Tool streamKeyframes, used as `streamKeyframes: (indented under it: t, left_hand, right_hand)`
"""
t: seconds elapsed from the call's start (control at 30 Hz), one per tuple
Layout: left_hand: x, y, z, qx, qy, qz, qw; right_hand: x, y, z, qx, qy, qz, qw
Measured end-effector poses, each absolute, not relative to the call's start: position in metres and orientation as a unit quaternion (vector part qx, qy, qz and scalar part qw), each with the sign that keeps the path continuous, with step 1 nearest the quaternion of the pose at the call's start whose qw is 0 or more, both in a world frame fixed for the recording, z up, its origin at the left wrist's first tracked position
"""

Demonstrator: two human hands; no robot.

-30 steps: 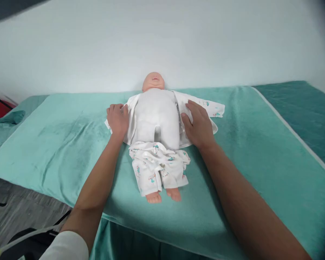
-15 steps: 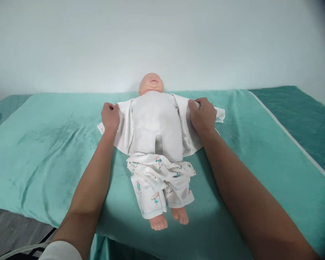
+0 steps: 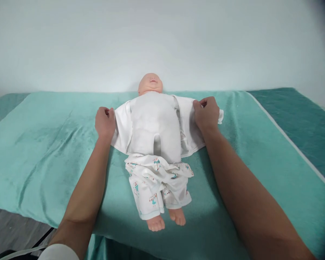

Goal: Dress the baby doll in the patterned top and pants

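A baby doll (image 3: pixel 155 122) lies on its back, head away from me, its white cloth torso bare in front. Its white baby shirt (image 3: pixel 190 124) is spread open to both sides. With closed fingers my left hand (image 3: pixel 105 122) grips the shirt at the left sleeve, and my right hand (image 3: pixel 207 112) pinches it at the right sleeve, a cuff showing beyond. The doll's arms are hidden in the sleeves or under my hands. White printed pants (image 3: pixel 159 184) are bunched below the torso, and both feet stick out of the legs.
Under the doll a light green sheet (image 3: pixel 56 155) covers the bed, with a darker green cover (image 3: pixel 300 119) at the right. A pale wall (image 3: pixel 162 39) rises behind the head. Grey floor (image 3: pixel 5 227) and a pale tube (image 3: pixel 21 251) show at the lower left.
My left hand has moved slightly left and down, my right hand slightly right, both still holding the shirt. The shirt's sides are drawn a little further outward.
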State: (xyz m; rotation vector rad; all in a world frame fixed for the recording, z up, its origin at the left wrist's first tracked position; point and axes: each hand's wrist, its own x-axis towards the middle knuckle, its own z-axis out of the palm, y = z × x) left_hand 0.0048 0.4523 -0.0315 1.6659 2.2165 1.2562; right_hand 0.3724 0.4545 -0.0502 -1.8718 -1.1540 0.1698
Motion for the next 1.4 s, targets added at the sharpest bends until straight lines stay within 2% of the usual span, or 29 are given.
streamKeyframes:
  t: [0.17, 0.3, 0.47, 0.67, 0.9, 1.07, 1.17, 1.3, 1.4]
  left_hand:
    - [-0.008, 0.443, -0.038, 0.578, 0.743, 0.33, 0.069]
    - [-0.013, 0.44, -0.039, 0.582, 0.754, 0.302, 0.036]
    - [-0.022, 0.422, -0.037, 0.557, 0.788, 0.262, -0.012]
    - [-0.032, 0.411, -0.036, 0.533, 0.814, 0.229, 0.028]
    - [-0.035, 0.417, -0.036, 0.471, 0.816, 0.334, 0.03]
    - [-0.037, 0.418, -0.036, 0.488, 0.829, 0.275, -0.006]
    - [-0.034, 0.415, -0.034, 0.521, 0.808, 0.27, -0.049]
    - [-0.021, 0.408, -0.03, 0.577, 0.725, 0.362, -0.1]
    - [-0.001, 0.398, -0.029, 0.645, 0.604, 0.465, -0.041]
  right_hand:
    - [0.381, 0.451, -0.047, -0.766, -0.453, 0.079, 0.45]
    - [0.385, 0.453, -0.051, -0.757, -0.462, 0.085, 0.454]
    - [0.393, 0.459, -0.061, -0.737, -0.432, 0.115, 0.507]
    - [0.401, 0.458, -0.069, -0.741, -0.411, 0.113, 0.519]
    - [0.399, 0.453, -0.07, -0.739, -0.426, 0.115, 0.509]
    - [0.399, 0.451, -0.066, -0.745, -0.422, 0.128, 0.501]
    - [0.391, 0.444, -0.059, -0.725, -0.437, 0.092, 0.524]
    - [0.361, 0.416, -0.035, -0.622, -0.519, 0.049, 0.584]
    - [0.334, 0.385, -0.005, -0.553, -0.596, 0.116, 0.57]
